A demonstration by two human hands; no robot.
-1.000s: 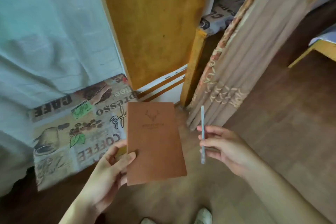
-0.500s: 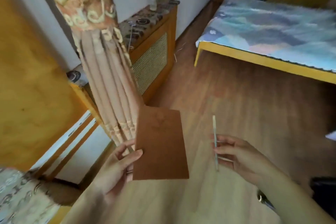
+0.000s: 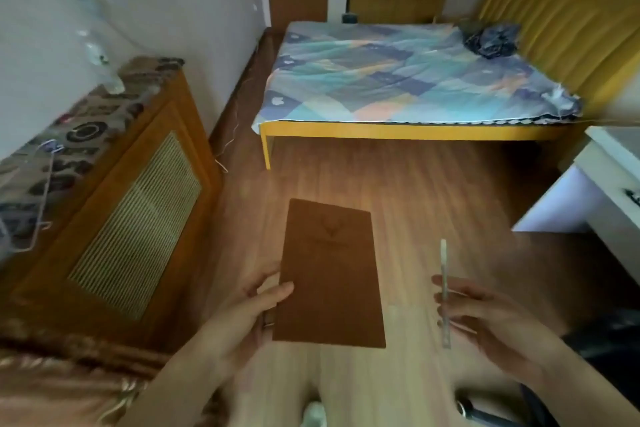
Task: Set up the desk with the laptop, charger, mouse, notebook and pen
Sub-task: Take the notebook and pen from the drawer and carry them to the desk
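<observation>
Bedroom, wood floor point(image 3: 398, 184); bed point(image 3: 398, 90) ahead, cabinet point(image 3: 114, 204) along left wall, white desk point(image 3: 609, 163) corner at right edge. Task early, by my judgement: notebook and pen in hand, not yet on desk; laptop, charger, mouse nowhere visible. Notebook point(image 3: 329, 274) in air over floor, cover up, long axis pointing away toward bed. Left hand point(image 3: 252, 312) clamps its left edge, thumb on cover. Right hand point(image 3: 485, 319), well apart, pinches pen point(image 3: 444, 291) near upright, tip end unclear.
</observation>
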